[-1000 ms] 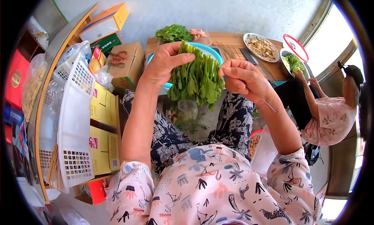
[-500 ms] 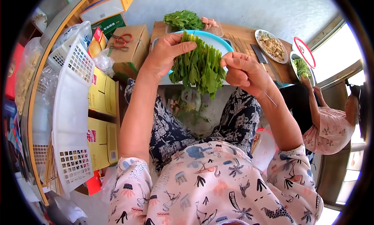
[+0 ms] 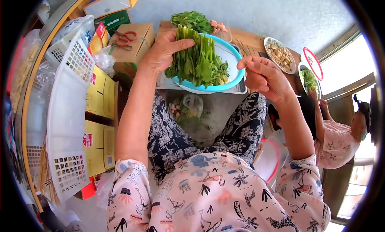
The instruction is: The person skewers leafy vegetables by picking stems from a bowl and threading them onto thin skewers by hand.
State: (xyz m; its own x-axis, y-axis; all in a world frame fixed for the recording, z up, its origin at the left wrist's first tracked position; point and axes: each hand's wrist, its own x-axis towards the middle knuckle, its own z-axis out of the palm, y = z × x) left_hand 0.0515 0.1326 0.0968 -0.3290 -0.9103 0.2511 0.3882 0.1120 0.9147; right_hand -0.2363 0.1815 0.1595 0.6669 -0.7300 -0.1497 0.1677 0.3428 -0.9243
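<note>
My left hand is closed around the stems of a bunch of leafy greens, whose leaves fan out and hang down over a basin with a blue rim. To the right, apart from the greens, my right hand is raised with its thumb and index finger pinched together. Whatever it may hold is too thin or too hidden to make out. Inside the white basin, behind the bunch, more pale-and-green pieces show.
Behind the basin lie more greens and pinkish pieces. A plate of tan chunks stands on the right, near a co-worker's hand at a plate of greens. Scissors rest on a cardboard box at left.
The bunch of greens has shifted left with my left hand. My right hand has drawn away from the leaves to the right; the thin stick seen along it earlier no longer shows.
</note>
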